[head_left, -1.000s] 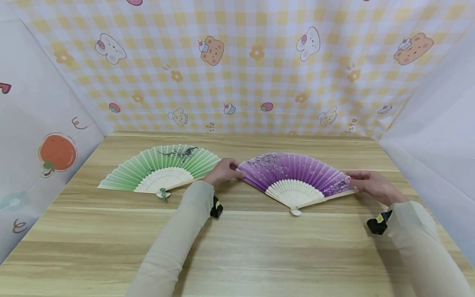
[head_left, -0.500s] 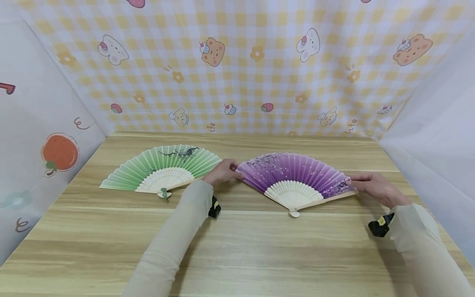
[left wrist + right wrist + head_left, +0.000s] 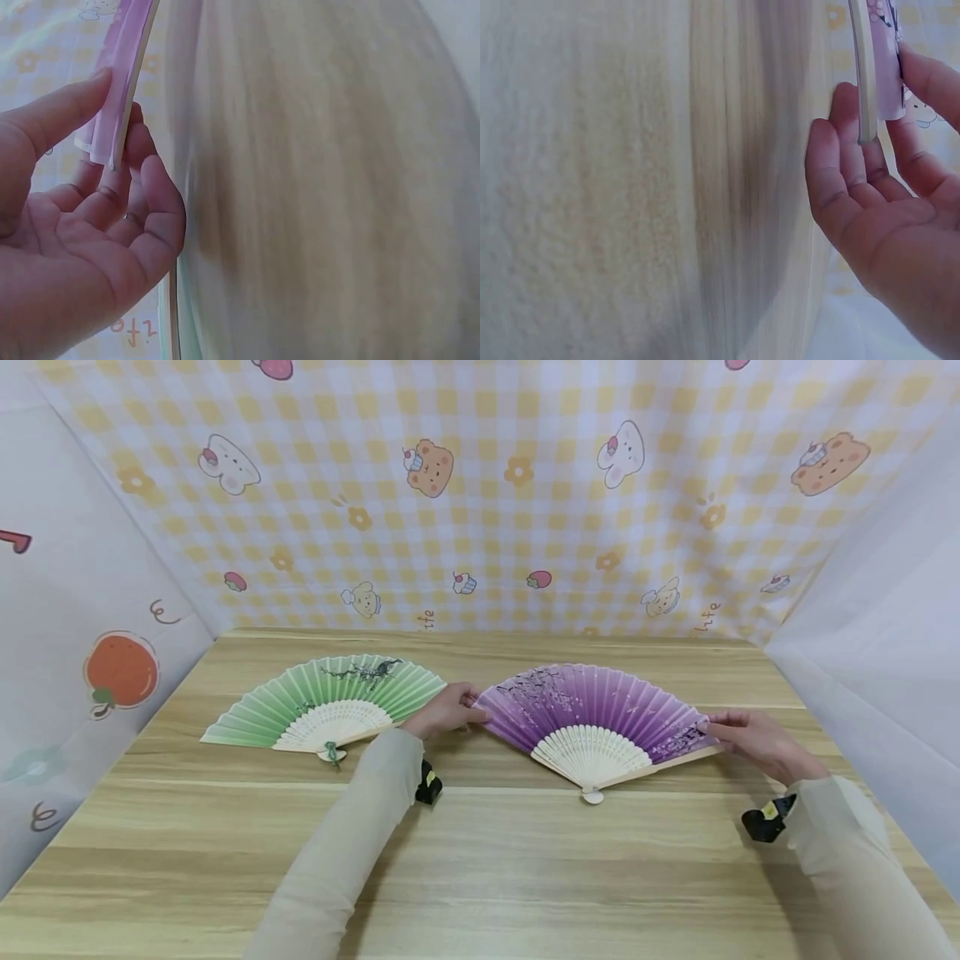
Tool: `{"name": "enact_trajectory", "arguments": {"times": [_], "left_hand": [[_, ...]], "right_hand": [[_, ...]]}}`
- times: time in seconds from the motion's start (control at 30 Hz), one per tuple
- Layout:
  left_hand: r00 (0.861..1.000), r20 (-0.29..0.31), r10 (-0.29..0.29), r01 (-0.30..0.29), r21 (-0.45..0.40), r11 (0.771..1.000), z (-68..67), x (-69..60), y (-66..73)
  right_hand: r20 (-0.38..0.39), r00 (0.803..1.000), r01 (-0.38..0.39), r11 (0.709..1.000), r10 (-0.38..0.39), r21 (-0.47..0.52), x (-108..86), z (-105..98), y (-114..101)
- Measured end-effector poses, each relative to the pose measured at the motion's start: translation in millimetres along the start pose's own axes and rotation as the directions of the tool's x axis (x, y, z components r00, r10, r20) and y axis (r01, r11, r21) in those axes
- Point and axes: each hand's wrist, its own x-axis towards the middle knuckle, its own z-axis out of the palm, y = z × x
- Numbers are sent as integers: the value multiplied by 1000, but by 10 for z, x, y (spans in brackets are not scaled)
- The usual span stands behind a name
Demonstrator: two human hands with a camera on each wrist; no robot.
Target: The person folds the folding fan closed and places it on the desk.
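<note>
Spread wide, a purple folding fan (image 3: 592,702) with a blossom print and pale slatted ribs is held between both hands. My left hand (image 3: 444,710) pinches its left end, thumb on the purple cloth and fingers behind, as the left wrist view shows. At the other end my right hand (image 3: 768,745) pinches the outer rib and cloth; in the right wrist view the fan's edge (image 3: 889,67) sits between thumb and fingers. A green folding fan (image 3: 322,693) with a dark branch print lies open on the left, partly covered by my left hand.
Beneath everything is a wood-grain table (image 3: 525,877). A yellow checked cloth (image 3: 487,527) with cartoon animals hangs behind it, and white cloth sides (image 3: 885,593) stand left and right. A green tassel (image 3: 331,752) hangs at the green fan's pivot.
The purple fan has shifted very slightly to the left, its pivot a little nearer to me. Both hands keep their pinch on it. The green fan stays in place.
</note>
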Motion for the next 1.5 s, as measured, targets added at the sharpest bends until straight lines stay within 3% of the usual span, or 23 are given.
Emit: {"name": "enact_trajectory", "arguments": {"times": [0.27, 0.47, 0.77, 0.87, 1.1, 1.3, 1.5], "left_hand": [[1000, -3, -28, 28, -123, 992, 13, -43, 4], [999, 21, -43, 47, -221, 974, 10, -81, 5], [999, 7, -54, 53, -302, 952, -36, -163, -31], [999, -3, -54, 51, -328, 943, -51, -181, -39], [998, -27, -58, 42, -401, 915, -99, -191, -88], [995, -47, -86, 57, -441, 896, -116, -224, -85], [991, -104, -82, 23, -478, 878, -113, -278, -74]], "right_hand": [[30, 998, 48, 998, -48, 28, -5, 47, -52], [40, 999, 28, 997, -31, 75, -24, 93, -94], [52, 998, 36, 990, -44, 134, -42, 139, -115], [60, 997, 42, 982, -54, 183, -47, 145, -124], [72, 990, 88, 934, -120, 347, -44, 179, -138], [88, 982, 131, 940, -166, 316, -39, 215, -135], [132, 962, 177, 917, -237, 357, -57, 247, -185]]}}
